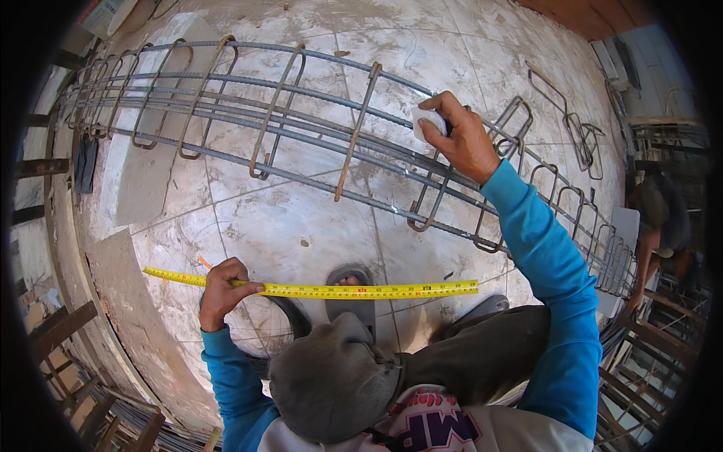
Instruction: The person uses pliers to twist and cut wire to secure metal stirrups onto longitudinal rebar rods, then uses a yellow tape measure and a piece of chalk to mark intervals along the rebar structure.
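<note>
A long rebar cage (256, 113) of steel bars with rectangular stirrups (354, 135) lies across the floor in front of me. My left hand (224, 290) grips a yellow tape measure blade (361, 291) between thumb and fingers; the blade runs out to the right above my sandals and a shorter length sticks out to the left. Over the cage's far bars, my right hand (461, 135) pinches a white chalk-like lump (428, 121) against or just above a bar. Whitish marks (410, 172) show on some bars near it.
Loose bent stirrups (580, 139) lie on the tiled floor beyond the cage, to the right. Another person (659, 218) bends down at the right edge, by stacked bars. A raised slab strip (132, 173) and timber pieces (64, 331) are at the left.
</note>
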A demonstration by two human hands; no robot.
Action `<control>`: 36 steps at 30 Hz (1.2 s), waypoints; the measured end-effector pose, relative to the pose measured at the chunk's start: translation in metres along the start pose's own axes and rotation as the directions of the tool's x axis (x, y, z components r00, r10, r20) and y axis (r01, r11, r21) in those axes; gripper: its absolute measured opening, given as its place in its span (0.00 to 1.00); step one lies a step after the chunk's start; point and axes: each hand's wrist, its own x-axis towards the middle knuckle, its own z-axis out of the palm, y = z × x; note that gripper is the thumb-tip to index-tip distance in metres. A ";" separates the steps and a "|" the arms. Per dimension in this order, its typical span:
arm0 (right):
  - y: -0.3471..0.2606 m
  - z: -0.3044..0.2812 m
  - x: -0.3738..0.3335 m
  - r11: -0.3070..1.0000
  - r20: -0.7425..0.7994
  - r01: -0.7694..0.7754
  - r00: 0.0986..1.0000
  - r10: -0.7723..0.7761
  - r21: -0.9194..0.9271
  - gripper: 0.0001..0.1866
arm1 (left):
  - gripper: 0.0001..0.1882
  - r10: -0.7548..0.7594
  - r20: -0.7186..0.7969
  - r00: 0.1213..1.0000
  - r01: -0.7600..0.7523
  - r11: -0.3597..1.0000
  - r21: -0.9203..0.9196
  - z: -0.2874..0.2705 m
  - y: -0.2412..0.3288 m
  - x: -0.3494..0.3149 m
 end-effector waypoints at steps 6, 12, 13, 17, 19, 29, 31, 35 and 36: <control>0.019 -0.017 -0.011 0.986 -0.099 -0.016 0.995 0.033 0.168 0.11 | 0.22 0.144 -0.028 0.989 -0.142 0.988 0.052 -0.014 0.020 0.011; 0.029 -0.039 -0.018 0.968 -0.190 -0.160 0.962 0.197 0.194 0.10 | 0.21 0.175 -0.079 0.981 -0.167 0.981 0.099 -0.020 0.012 -0.009; 0.031 -0.040 -0.020 0.971 -0.188 -0.140 0.966 0.177 0.193 0.10 | 0.21 0.181 -0.087 0.980 -0.174 0.981 0.082 -0.018 0.012 -0.009; 0.015 -0.043 -0.023 0.955 -0.226 -0.163 0.949 0.221 0.247 0.09 | 0.24 0.247 -0.140 0.959 -0.233 0.967 0.104 -0.014 0.021 0.000; 0.030 -0.045 -0.027 0.976 -0.256 -0.084 0.957 0.135 0.203 0.09 | 0.24 0.282 -0.169 0.944 -0.267 0.958 0.105 -0.013 0.028 0.008; 0.024 -0.053 -0.032 0.960 -0.209 -0.167 0.954 0.215 0.225 0.09 | 0.24 0.361 -0.264 0.894 -0.248 0.892 0.377 -0.076 0.053 0.046; 0.032 -0.055 -0.035 0.950 -0.198 -0.205 0.947 0.253 0.234 0.09 | 0.24 0.367 -0.252 0.895 -0.246 0.879 0.410 -0.089 0.058 0.056; 0.053 -0.057 -0.047 0.977 -0.266 -0.101 0.952 0.150 0.186 0.09 | 0.24 0.368 -0.211 0.906 -0.242 0.856 0.456 -0.110 0.073 0.067; 0.059 -0.064 -0.054 0.980 -0.277 -0.087 0.951 0.135 0.178 0.09 | 0.24 0.375 -0.199 0.906 -0.251 0.852 0.460 -0.109 0.077 0.075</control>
